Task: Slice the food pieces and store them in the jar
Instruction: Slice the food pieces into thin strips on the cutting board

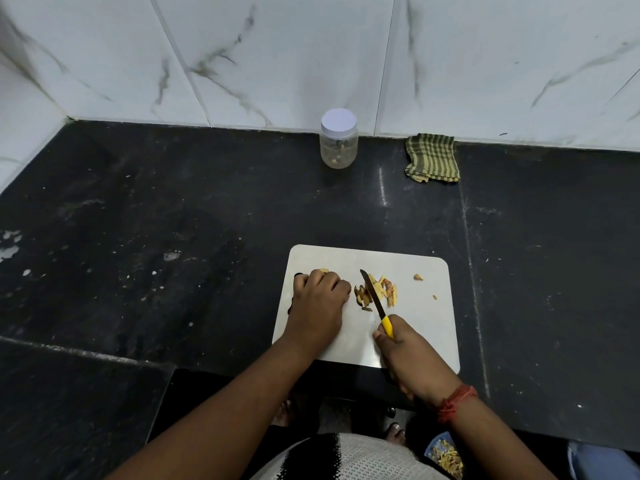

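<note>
A white cutting board [415,327] sits on a black counter [173,220]. The person's two hands are over it.

The right hand [408,351] is curled tight around the yellow handle of a knife [375,299]. The dark blade points away from the person and up to the left. It lies across a small pile of food pieces [375,292] in the middle of the board. Some pieces are brown and sit on the left of the blade. Thin yellow strips sit on its right.

The left hand [320,299] is on the board just left of the pile. Its fingers are bent down, and the fingertips are right beside the brown pieces. I cannot tell if they pinch a piece or just press there. A bit of yellow food [323,270] peeks out behind the knuckles.

Two tiny bits [418,277] lie alone near the right edge of the board, away from both hands.

The jar [339,138] stands far from the hands, at the back by the white wall [277,57]. Its white lid is on. A few bits show inside at the bottom. A green striped cloth [432,157] lies to the right of the jar.
</note>
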`<state>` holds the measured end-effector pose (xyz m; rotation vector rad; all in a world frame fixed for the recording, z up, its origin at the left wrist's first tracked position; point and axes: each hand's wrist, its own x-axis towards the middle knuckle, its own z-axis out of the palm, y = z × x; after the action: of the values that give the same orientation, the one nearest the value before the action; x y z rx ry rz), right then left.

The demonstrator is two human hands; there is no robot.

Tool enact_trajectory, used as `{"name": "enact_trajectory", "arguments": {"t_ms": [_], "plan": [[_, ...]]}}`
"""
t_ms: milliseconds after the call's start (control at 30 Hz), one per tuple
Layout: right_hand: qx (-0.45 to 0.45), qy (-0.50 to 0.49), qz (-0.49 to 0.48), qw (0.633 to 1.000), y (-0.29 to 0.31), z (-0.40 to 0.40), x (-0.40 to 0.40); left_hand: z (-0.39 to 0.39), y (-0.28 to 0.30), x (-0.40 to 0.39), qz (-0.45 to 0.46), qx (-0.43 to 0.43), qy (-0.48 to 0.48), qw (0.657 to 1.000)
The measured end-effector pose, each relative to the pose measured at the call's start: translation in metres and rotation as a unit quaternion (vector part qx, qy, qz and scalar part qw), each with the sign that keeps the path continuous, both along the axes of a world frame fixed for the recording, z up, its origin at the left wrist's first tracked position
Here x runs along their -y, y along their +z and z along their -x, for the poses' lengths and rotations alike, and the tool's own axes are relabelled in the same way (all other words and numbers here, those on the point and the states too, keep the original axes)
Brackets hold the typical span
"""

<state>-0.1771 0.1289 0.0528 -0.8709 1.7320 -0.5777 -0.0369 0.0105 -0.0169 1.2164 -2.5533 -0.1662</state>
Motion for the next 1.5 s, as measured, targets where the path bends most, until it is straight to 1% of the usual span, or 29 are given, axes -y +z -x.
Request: {"name": "enact_trajectory", "arguments": {"t_ms": [133,267,433,600,833,900,1000,1067,1133,1233,1400,1500], "plan": [[-0.005,0.003,0.004,1.000,-0.001,0.002,0.002,0.005,-0.001,0.002,0.006,0.004,0.019,1.000],[-0.003,0.003,0.006,1.000,-0.001,0.003,0.002,0.008,-0.001,0.001,0.000,0.006,0.015,1.000],[0.005,-0.004,0.003,1.000,-0.001,0.005,0.000,-0.005,-0.004,-0.002,-0.014,-0.045,0.040,0.998],[0.005,-0.003,0.000,1.000,-0.004,0.004,0.000,-0.015,-0.004,-0.002,-0.031,-0.032,0.018,0.999],[0.002,0.005,0.004,1.000,-0.003,0.001,0.001,-0.006,-0.003,-0.001,-0.056,-0.007,0.052,0.997],[0.003,0.006,0.002,1.000,-0.003,-0.001,0.000,-0.007,-0.005,0.001,-0.044,0.001,0.054,0.998],[0.008,0.010,-0.006,1.000,-0.003,-0.002,-0.002,-0.012,-0.003,0.000,-0.014,-0.028,0.036,0.999],[0.007,0.017,-0.012,1.000,-0.004,-0.003,-0.003,-0.020,-0.002,-0.003,0.013,-0.045,0.005,0.999],[0.010,0.022,-0.017,1.000,-0.007,-0.005,-0.004,-0.031,-0.004,-0.008,0.029,-0.030,-0.049,0.998],[0.010,0.033,-0.020,0.999,-0.010,-0.009,-0.005,-0.046,-0.010,-0.013,0.014,0.015,-0.109,0.994],[0.006,0.046,-0.022,0.999,-0.011,-0.014,-0.004,-0.049,-0.010,-0.013,-0.018,0.053,-0.125,0.991],[0.003,0.049,-0.028,0.998,-0.012,-0.015,-0.002,-0.048,-0.010,-0.014,-0.018,0.064,-0.123,0.990]]}}
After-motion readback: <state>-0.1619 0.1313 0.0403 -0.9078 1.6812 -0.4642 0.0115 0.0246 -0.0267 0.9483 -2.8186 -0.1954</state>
